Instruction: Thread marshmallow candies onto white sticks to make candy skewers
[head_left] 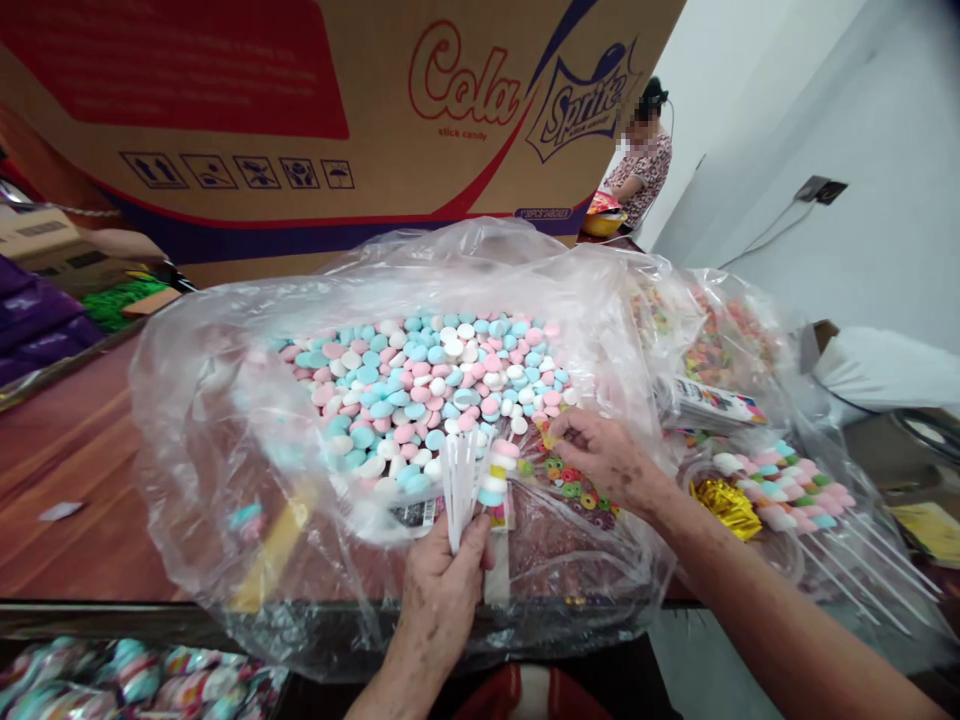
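My left hand (446, 575) is closed round a bundle of white sticks (459, 475), which point up and away from me. One stick beside the bundle carries a stack of marshmallows (493, 485) in pink, white and blue with a yellow piece among them. To its right, my right hand (607, 455) has its fingers pinched together, with a yellow gummy ring (545, 434) at the fingertips. Coloured gummy rings (581, 482) lie below that hand. Beyond both hands, loose pink, blue and white marshmallows (420, 385) are heaped in a large clear plastic bag (202, 400).
A big cardboard box (375, 180) stands behind the bag. On the right are finished candy skewers (795, 490), gold ties (724, 508) and a bag of gummies (720, 330). Wrapped candies (142, 680) lie lower left. Another person (645, 170) works in the background.
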